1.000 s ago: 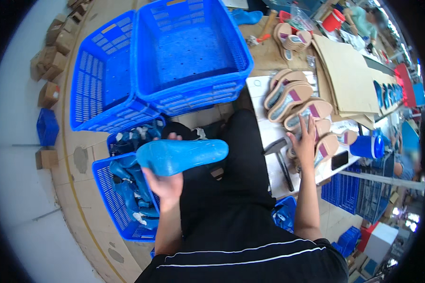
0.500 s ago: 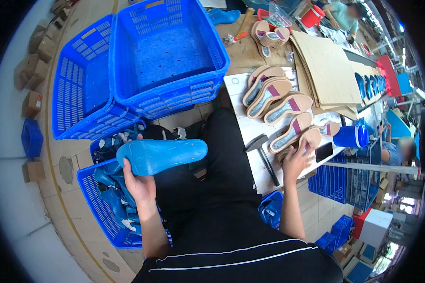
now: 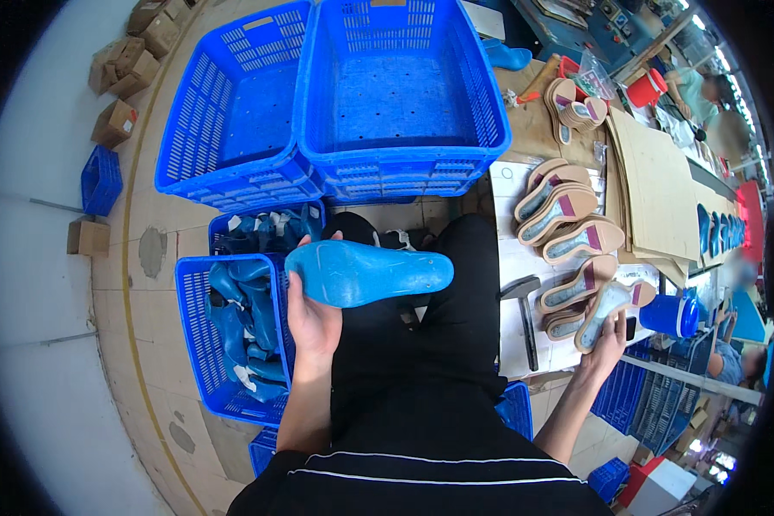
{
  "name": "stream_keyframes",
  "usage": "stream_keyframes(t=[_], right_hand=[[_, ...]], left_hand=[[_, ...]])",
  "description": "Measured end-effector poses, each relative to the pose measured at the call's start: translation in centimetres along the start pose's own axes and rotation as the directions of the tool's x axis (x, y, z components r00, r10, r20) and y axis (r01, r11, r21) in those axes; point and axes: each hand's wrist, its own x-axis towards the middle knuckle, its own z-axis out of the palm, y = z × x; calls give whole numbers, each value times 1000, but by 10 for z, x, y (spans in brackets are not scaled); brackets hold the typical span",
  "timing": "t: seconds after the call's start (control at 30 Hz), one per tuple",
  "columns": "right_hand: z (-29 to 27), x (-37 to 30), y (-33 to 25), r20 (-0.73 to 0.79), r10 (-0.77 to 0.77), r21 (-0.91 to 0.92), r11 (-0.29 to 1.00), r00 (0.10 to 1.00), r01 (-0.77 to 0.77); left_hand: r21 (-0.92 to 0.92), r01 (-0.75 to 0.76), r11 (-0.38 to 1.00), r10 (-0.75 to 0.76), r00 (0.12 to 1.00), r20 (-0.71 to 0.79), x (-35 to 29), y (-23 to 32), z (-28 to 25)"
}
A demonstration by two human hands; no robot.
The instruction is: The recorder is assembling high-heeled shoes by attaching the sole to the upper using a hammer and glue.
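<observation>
Two crates of blue shoe lasts, left fingers around another last, right fingers around a sole

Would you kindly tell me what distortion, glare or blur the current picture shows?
Head view: the yellow floor line bows from fisheye distortion; bright spots glare at lower right; the blue shoe last looks sharp, a co-worker's head blurred.
</observation>
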Motion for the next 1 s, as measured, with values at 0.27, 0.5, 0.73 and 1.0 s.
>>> stream_keyframes(t=[0.27, 0.5, 0.73, 1.0], right_hand=[[163, -114, -33, 908, 305, -234, 938, 288, -257], [254, -145, -46, 945, 156, 103, 691, -286, 716], [235, -144, -45, 980, 136, 62, 487, -146, 871], [227, -132, -27, 997, -69, 74, 502, -46, 862]], left_hand=[[-91, 29, 995, -25, 999, 48, 1, 6, -2], [31, 68, 997, -66, 995, -71, -17, 10, -14], [83, 77, 994, -69, 993, -100, -20, 6, -25], [267, 65, 961, -55, 997, -46, -12, 20, -41]])
